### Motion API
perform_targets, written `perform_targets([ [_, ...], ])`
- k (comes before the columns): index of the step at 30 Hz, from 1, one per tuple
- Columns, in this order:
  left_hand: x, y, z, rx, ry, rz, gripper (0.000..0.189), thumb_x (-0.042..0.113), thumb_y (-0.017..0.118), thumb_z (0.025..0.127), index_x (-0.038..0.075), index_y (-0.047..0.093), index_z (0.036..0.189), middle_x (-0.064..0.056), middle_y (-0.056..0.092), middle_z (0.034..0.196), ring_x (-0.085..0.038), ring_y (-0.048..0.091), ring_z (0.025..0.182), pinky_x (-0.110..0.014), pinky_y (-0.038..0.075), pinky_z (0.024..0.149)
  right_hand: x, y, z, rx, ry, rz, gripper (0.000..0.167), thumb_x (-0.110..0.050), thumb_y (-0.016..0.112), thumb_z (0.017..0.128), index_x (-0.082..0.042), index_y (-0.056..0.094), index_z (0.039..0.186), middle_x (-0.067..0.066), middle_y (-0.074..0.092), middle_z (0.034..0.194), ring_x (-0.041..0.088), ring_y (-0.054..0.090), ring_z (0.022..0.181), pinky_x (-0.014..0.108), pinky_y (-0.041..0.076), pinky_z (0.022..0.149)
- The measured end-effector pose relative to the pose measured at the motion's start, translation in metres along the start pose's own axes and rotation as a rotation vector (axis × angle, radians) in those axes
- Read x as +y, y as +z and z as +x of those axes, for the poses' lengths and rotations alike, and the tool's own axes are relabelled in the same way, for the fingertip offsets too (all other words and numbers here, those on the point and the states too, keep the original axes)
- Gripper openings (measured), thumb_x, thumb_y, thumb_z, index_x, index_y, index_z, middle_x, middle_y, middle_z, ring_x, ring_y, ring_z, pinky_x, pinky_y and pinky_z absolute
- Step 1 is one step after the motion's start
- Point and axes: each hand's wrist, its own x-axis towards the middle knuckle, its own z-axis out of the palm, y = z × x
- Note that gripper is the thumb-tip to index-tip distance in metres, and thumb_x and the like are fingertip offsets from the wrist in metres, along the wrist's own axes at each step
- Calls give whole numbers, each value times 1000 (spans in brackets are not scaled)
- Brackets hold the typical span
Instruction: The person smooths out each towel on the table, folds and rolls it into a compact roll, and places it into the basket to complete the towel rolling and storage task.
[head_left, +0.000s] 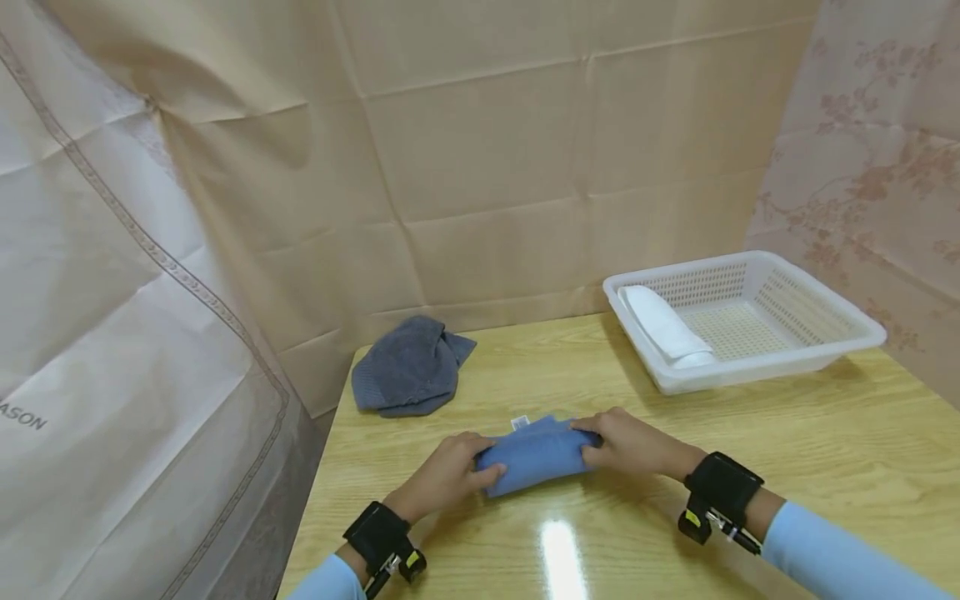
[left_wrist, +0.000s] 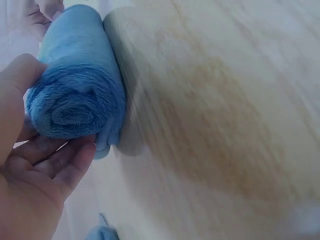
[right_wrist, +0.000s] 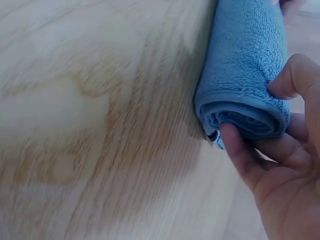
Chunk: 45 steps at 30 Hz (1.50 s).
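Note:
A blue towel point(head_left: 538, 457) is rolled into a thick cylinder near the front middle of the wooden table, a white label point(head_left: 520, 423) poking out at its far side. My left hand point(head_left: 453, 468) grips the roll's left end, thumb on the near side and fingers behind. At the opposite end my right hand point(head_left: 626, 442) holds it the same way. Spiral layers of the towel point(left_wrist: 75, 107) show at the left end in the left wrist view. In the right wrist view the right thumb presses the towel's point(right_wrist: 245, 65) side, with a fingertip at the coiled end.
A crumpled dark grey towel point(head_left: 411, 367) lies at the table's back left. A white plastic basket point(head_left: 780, 362) stands at the back right, with a rolled white towel point(head_left: 663, 325) along its left wall. Beige cloth point(head_left: 480, 167) hangs behind the wooden table point(head_left: 825, 467).

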Motion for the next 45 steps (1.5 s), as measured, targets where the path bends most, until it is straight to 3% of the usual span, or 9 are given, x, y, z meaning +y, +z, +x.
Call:
perform_targets([
  [3, -4, 1, 0, 13, -6, -81, 39, 41, 62, 104, 19, 61, 136, -3, 69, 120, -11, 64, 97, -29, 53, 80, 2, -1, 1, -16, 55, 59, 44, -7, 61, 94, 13, 60, 134, -15, 30, 59, -2, 25, 49, 18, 26, 47],
  [7, -6, 0, 2, 43, 15, -98, 27, 38, 59, 106, 27, 60, 131, 2, 70, 112, -10, 61, 86, -28, 50, 72, 4, -2, 5, -22, 136, 106, 42, -11, 60, 98, 9, 61, 136, -7, 51, 73, 2, 29, 51, 21, 30, 49],
  [12, -3, 1, 5, 128, 29, -19, 24, 31, 60, 106, 17, 70, 122, 2, 70, 121, -15, 61, 107, -35, 51, 88, 7, -1, 9, -8, 200, 176, 40, -12, 60, 99, 3, 60, 136, -2, 51, 76, 6, 35, 55, 23, 32, 52],
  [16, 2, 2, 8, 187, 65, 104, 22, 25, 61, 106, 13, 68, 123, 1, 69, 115, -18, 60, 102, -39, 50, 86, 7, 2, 11, 54, 182, 192, 27, -8, 63, 98, -8, 56, 124, -4, 48, 72, 9, 43, 60, 23, 37, 55],
  [21, 4, 2, 11, 251, 118, 209, 19, 20, 62, 105, 18, 67, 123, 3, 70, 112, -16, 62, 98, -40, 49, 81, 3, 8, 12, 229, 43, -124, 11, -5, 70, 93, -10, 66, 102, 3, 66, 102, 16, 58, 82, 30, 51, 69],
  [27, 5, 7, 9, 286, 155, 268, 21, 18, 63, 103, 17, 73, 121, 3, 72, 120, -20, 63, 107, -43, 50, 84, -6, 16, 9, 341, -159, -535, 9, -8, 72, 90, -4, 75, 97, 9, 69, 102, 27, 64, 88, 41, 55, 78],
  [35, 13, 9, 6, 215, 131, 463, 50, 49, 70, 94, 14, 69, 131, -2, 68, 129, -22, 60, 118, -50, 48, 95, -14, 18, 3, 201, -116, -725, 63, -53, 83, 82, 0, 72, 114, 12, 69, 113, 30, 61, 99, 48, 52, 87],
  [40, 14, 12, 9, 175, 121, 543, 68, 55, 78, 87, 11, 62, 136, -5, 67, 130, -23, 60, 121, -49, 48, 97, -13, 19, 4, 215, -132, -759, 59, -44, 90, 76, 0, 70, 111, 11, 69, 105, 27, 57, 93, 43, 51, 82],
  [45, 12, 13, 12, 174, 122, 534, 71, 52, 82, 85, 8, 60, 136, -7, 68, 127, -24, 62, 118, -48, 47, 98, -10, 18, 9, 218, -98, -607, 48, -35, 86, 79, 0, 72, 109, 6, 72, 96, 19, 51, 83, 35, 49, 75],
])
